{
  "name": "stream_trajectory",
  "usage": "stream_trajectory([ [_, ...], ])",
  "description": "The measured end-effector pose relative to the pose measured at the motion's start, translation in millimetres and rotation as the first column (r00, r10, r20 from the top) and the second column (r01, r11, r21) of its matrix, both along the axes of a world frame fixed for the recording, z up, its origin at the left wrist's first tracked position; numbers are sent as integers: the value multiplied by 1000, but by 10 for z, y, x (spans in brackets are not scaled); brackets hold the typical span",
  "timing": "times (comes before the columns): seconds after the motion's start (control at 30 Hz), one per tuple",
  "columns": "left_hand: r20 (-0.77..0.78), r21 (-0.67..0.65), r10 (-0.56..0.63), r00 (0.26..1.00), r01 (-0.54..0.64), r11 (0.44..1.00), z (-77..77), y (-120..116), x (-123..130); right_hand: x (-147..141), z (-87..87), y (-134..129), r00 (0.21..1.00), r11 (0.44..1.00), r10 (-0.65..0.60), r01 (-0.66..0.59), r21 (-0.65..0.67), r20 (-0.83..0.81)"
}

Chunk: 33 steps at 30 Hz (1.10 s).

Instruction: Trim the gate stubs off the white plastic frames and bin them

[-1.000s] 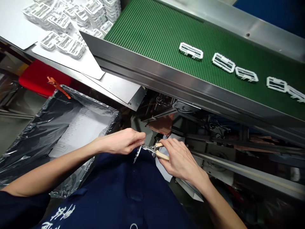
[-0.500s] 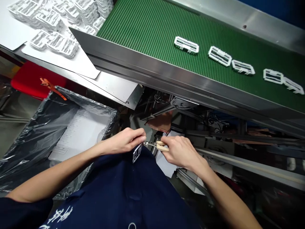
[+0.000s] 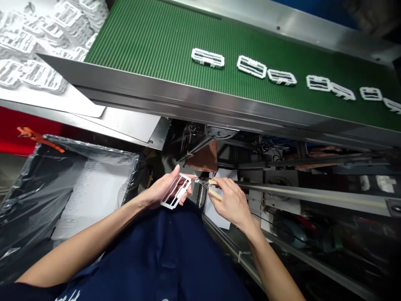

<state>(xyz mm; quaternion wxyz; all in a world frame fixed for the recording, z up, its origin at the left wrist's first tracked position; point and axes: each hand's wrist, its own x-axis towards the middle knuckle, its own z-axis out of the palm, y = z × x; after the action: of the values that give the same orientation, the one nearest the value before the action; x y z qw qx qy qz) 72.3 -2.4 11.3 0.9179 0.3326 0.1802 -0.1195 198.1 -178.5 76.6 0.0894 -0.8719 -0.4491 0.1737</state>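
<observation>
The left hand (image 3: pixel 166 190) grips a white plastic frame (image 3: pixel 184 182) between thumb and fingers, while the right hand (image 3: pixel 232 202) is closed on the tan handles of small pliers (image 3: pixel 214 193), their steel tips just beside the frame's 3 o'clock edge. Risk: a slip of the tips could nick the left fingers, and a loose grip could drop the frame into the machinery (image 3: pixel 216 133) at 1 o'clock. A plastic-lined bin (image 3: pixel 94 144) stands at 9 o'clock. Farther out, more frames (image 3: pixel 207 57) lie on a green conveyor belt (image 3: pixel 150 50) at 12 o'clock, and heaped frames (image 3: pixel 31 75) sit on the counter (image 3: pixel 125 125) at 10 o'clock.
</observation>
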Motion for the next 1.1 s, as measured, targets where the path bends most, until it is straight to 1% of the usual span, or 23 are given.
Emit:
stream_trajectory([
  [0.1, 22, 43, -63, 998, 62, 997, 122, 32, 46, 8, 79, 6, 998, 999, 43, -43, -1, 49],
  [0.2, 37, 90, -126, 991, 123, 988, 175, 17, 66, 20, 137, -4, 996, 998, 57, -56, -23, 68],
  [0.3, 39, 107, -158, 987, 153, 982, 187, -1, 74, 25, 167, -13, 993, 996, 79, -76, -40, 85],
  [0.43, 43, 101, -157, 987, 152, 983, 180, -8, 77, 28, 183, -17, 987, 995, 99, -96, -29, 130],
  [0.6, 51, 111, -172, 984, 165, 980, 199, -4, 97, 21, 181, -19, 989, 997, 73, -75, 6, 130],
  [0.67, 58, 106, -185, 981, 178, 978, 219, -5, 110, 20, 173, -20, 998, 999, 21, -22, 33, 54],
  [0.73, 60, 60, -170, 984, 166, 984, 238, -6, 126, 25, 152, -23, 987, 993, -80, 90, 72, -136],
  [0.8, 52, -5, -145, 988, 146, 989, 248, -9, 146, 36, 113, -31, 913, 960, -210, 260, 102, -350],
  [0.87, 49, -29, -132, 990, 134, 991, 250, -9, 167, 41, 67, -39, 826, 906, -309, 407, 118, -471],
  [0.9, 56, -1, -135, 989, 135, 991, 251, -9, 179, 38, 46, -40, 794, 878, -346, 463, 126, -500],
  [0.93, 71, 60, -134, 988, 130, 990, 253, -8, 191, 30, 29, -36, 761, 849, -373, 511, 135, -530],
  [0.97, 96, 158, -133, 986, 117, 980, 257, -6, 204, 16, 20, -28, 721, 818, -389, 556, 145, -573],
  [1.0, 132, 284, -134, 982, 92, 954, 262, -4, 217, -3, 18, -13, 672, 782, -391, 603, 158, -629],
  [1.03, 179, 422, -142, 974, 55, 905, 270, -2, 230, -26, 25, 7, 618, 744, -377, 645, 171, -690],
  [1.07, 230, 551, -161, 960, 7, 834, 278, 0, 242, -50, 41, 30, 574, 713, -348, 675, 188, -742],
  [1.1, 278, 655, -188, 942, -42, 755, 288, 1, 254, -74, 63, 53, 552, 694, -315, 689, 209, -772],
])
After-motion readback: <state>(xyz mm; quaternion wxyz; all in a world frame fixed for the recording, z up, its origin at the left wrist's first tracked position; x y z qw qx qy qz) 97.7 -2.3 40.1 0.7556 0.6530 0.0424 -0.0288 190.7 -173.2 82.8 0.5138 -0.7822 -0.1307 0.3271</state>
